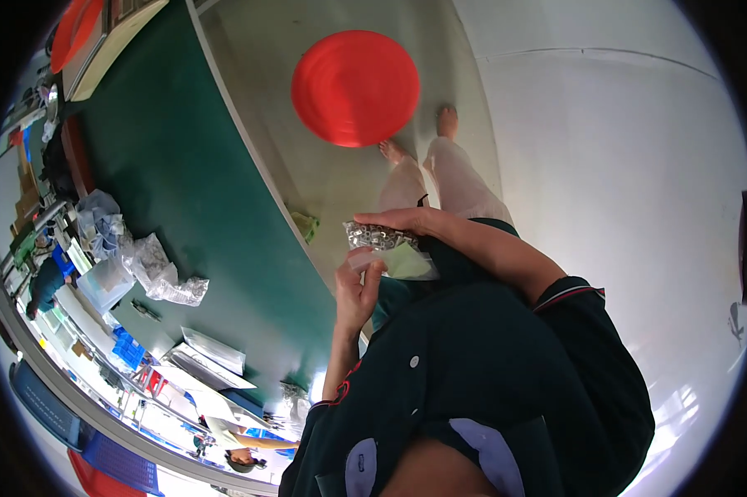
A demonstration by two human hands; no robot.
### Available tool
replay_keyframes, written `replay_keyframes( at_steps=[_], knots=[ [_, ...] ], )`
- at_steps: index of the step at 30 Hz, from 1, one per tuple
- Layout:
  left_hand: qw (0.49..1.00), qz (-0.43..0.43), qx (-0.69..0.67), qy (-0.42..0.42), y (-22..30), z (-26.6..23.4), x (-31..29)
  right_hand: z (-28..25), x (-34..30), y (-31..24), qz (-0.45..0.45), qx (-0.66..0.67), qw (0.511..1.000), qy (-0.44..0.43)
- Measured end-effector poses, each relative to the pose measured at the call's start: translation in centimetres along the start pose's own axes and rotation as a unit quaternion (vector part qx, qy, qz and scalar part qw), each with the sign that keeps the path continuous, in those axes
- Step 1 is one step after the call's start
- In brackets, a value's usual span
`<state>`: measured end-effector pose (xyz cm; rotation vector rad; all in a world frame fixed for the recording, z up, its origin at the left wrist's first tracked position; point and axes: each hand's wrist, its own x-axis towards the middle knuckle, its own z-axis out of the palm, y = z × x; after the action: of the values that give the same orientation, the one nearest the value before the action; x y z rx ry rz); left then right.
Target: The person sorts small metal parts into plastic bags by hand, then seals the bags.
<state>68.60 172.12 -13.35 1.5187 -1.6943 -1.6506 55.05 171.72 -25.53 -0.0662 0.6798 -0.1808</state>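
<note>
In front of my body I hold a clear plastic bag (382, 238) full of small shiny metal parts. A pale green slip (407, 262) shows through or against its lower end; which of the two I cannot tell. My left hand (359, 290) pinches the bag's near left edge between thumb and fingers. Along the far side lies my right hand (397, 219), its fingers stretched over the bag and partly hidden behind it. The exact shape of the metal parts is too small to make out.
To the left runs a long green table (191, 182) carrying plastic bags (162, 269) and papers (210, 358). A round red tub (355, 87) stands on the floor ahead, by my feet. A white wall (605, 190) rises on the right. Another person (243, 455) is beyond the table.
</note>
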Motion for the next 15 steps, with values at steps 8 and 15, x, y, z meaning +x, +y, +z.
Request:
replay_keyframes(
  at_steps=[8,15],
  knots=[
    [1.000,-0.006,0.023,-0.002,0.2,0.2,-0.9,0.1,-0.6,0.2,-0.044,-0.015,0.999,-0.006],
    [0.998,-0.015,0.021,0.058,0.6,-0.2,-1.8,1.1,0.3,-1.1,-0.046,-0.092,0.994,-0.041]
  ],
)
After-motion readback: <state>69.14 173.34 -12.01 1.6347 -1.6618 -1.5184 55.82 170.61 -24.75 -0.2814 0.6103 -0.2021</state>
